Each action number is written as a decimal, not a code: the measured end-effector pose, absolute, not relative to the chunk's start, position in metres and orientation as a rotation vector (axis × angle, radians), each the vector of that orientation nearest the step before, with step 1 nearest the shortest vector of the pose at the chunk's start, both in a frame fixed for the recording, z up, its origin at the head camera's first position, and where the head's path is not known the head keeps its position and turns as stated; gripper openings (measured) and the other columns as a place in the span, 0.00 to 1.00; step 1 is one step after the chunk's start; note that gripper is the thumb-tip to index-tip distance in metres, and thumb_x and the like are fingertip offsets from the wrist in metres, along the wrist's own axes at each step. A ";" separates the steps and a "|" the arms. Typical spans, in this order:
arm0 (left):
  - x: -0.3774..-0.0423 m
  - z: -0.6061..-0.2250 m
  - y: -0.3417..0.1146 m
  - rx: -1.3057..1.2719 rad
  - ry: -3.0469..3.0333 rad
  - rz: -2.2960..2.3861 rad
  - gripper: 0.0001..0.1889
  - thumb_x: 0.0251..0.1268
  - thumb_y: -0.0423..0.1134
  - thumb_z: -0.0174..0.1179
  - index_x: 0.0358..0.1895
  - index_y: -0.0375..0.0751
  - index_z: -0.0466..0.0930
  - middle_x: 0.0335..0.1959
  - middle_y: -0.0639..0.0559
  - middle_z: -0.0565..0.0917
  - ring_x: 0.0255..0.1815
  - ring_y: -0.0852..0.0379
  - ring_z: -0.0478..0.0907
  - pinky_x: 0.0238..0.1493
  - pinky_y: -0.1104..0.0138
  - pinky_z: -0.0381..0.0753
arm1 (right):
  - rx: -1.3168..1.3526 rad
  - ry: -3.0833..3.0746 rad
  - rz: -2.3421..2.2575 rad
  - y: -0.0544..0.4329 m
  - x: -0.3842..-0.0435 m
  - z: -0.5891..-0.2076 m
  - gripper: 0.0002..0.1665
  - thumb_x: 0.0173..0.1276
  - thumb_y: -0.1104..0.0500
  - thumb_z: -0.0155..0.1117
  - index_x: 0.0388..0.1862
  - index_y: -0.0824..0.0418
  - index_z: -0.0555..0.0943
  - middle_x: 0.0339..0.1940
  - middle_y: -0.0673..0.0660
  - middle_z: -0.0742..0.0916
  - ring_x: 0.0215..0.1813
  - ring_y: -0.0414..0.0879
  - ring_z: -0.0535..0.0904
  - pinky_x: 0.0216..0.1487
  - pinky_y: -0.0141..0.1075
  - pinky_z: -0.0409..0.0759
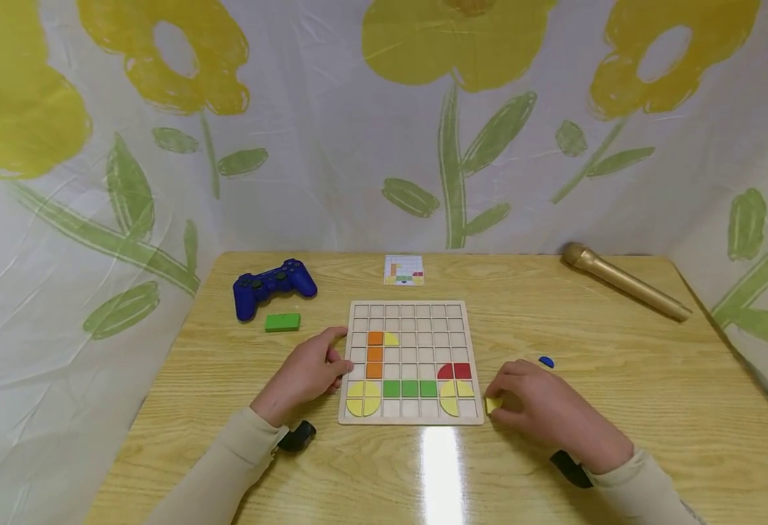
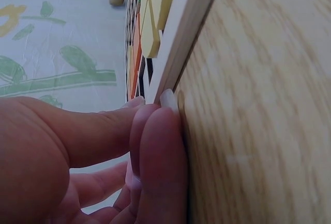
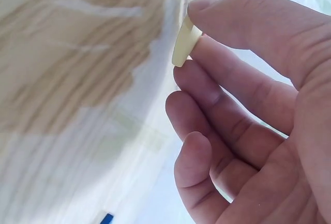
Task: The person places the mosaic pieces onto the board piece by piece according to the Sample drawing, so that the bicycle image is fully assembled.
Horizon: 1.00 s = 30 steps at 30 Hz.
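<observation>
A light wooden grid board lies flat, holding orange, green, red and yellow pieces in its lower and left cells. Thumb and fingers of my left hand grip the board's left rim; the left wrist view shows the fingertips against that edge. Between thumb and fingers of my right hand, just off the board's lower right corner, I pinch a small yellow piece; its full outline is hidden. A blue half-round piece lies on the table beyond the right hand.
Behind the board lies a small printed card with a coloured pattern. A blue game controller and a green block are at the left. At the back right rests a gold microphone. A flowered cloth hangs behind the wooden table.
</observation>
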<state>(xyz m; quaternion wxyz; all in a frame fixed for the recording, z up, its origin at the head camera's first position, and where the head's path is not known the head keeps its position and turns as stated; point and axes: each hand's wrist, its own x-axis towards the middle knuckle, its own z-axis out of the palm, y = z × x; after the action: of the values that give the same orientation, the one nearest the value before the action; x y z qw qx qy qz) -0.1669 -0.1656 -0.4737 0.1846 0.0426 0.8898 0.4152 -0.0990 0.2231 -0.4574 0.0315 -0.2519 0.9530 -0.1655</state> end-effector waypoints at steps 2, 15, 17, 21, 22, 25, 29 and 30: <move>-0.166 -0.474 -0.166 0.113 2.502 1.176 0.35 0.79 0.36 0.66 0.84 0.46 0.64 0.37 0.47 0.82 0.27 0.54 0.81 0.30 0.65 0.79 | -0.812 2.935 -0.528 0.219 -0.099 -0.456 0.10 0.64 0.53 0.84 0.42 0.48 0.91 0.43 0.40 0.86 0.49 0.39 0.83 0.54 0.41 0.87; -0.164 -0.473 -0.165 0.106 2.474 1.219 0.36 0.78 0.34 0.66 0.84 0.46 0.64 0.36 0.46 0.82 0.26 0.53 0.81 0.29 0.64 0.80 | -0.897 2.896 -0.609 0.196 -0.104 -0.457 0.10 0.63 0.55 0.84 0.41 0.52 0.91 0.41 0.42 0.86 0.45 0.37 0.80 0.49 0.37 0.86; -0.164 -0.473 -0.165 0.102 2.474 1.224 0.36 0.78 0.34 0.66 0.84 0.46 0.64 0.36 0.46 0.82 0.26 0.53 0.81 0.29 0.64 0.79 | -0.878 2.890 -0.603 0.196 -0.104 -0.459 0.11 0.63 0.55 0.85 0.41 0.52 0.91 0.41 0.42 0.86 0.45 0.37 0.80 0.49 0.36 0.86; -0.164 -0.473 -0.165 0.105 2.475 1.224 0.35 0.79 0.35 0.66 0.84 0.47 0.64 0.36 0.46 0.82 0.26 0.53 0.81 0.29 0.64 0.79 | -0.876 2.892 -0.581 0.196 -0.104 -0.461 0.12 0.62 0.54 0.85 0.41 0.51 0.90 0.41 0.42 0.86 0.44 0.36 0.78 0.48 0.35 0.86; -0.164 -0.473 -0.165 0.106 2.474 1.224 0.35 0.79 0.35 0.66 0.84 0.47 0.64 0.36 0.46 0.82 0.26 0.53 0.81 0.29 0.64 0.79 | -0.879 2.897 -0.575 0.196 -0.104 -0.461 0.12 0.62 0.54 0.85 0.41 0.51 0.90 0.41 0.42 0.86 0.44 0.36 0.78 0.48 0.35 0.86; -0.165 -0.472 -0.164 0.110 2.474 1.223 0.35 0.79 0.35 0.66 0.84 0.47 0.64 0.36 0.46 0.82 0.26 0.54 0.81 0.29 0.64 0.78 | -0.898 2.913 -0.564 0.197 -0.104 -0.460 0.12 0.62 0.53 0.86 0.41 0.52 0.90 0.41 0.43 0.86 0.44 0.36 0.78 0.49 0.36 0.86; -0.165 -0.472 -0.165 0.108 2.480 1.216 0.35 0.79 0.35 0.66 0.84 0.47 0.64 0.36 0.46 0.82 0.26 0.53 0.81 0.29 0.64 0.78 | -0.900 2.918 -0.570 0.197 -0.105 -0.459 0.12 0.62 0.53 0.85 0.42 0.52 0.91 0.42 0.42 0.86 0.46 0.37 0.80 0.50 0.37 0.87; -0.165 -0.472 -0.165 0.108 2.481 1.215 0.35 0.79 0.35 0.66 0.84 0.47 0.64 0.36 0.46 0.82 0.26 0.53 0.81 0.29 0.64 0.78 | -0.899 2.919 -0.572 0.197 -0.105 -0.459 0.12 0.63 0.53 0.85 0.42 0.52 0.91 0.42 0.42 0.86 0.47 0.37 0.80 0.51 0.38 0.87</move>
<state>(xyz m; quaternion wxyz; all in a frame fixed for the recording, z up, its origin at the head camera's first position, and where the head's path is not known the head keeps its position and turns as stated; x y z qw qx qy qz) -0.1655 -0.1648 -0.4721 0.1872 0.0382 0.8815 0.4318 -0.1052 0.1968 -0.4587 0.0171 -0.2892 0.9393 -0.1840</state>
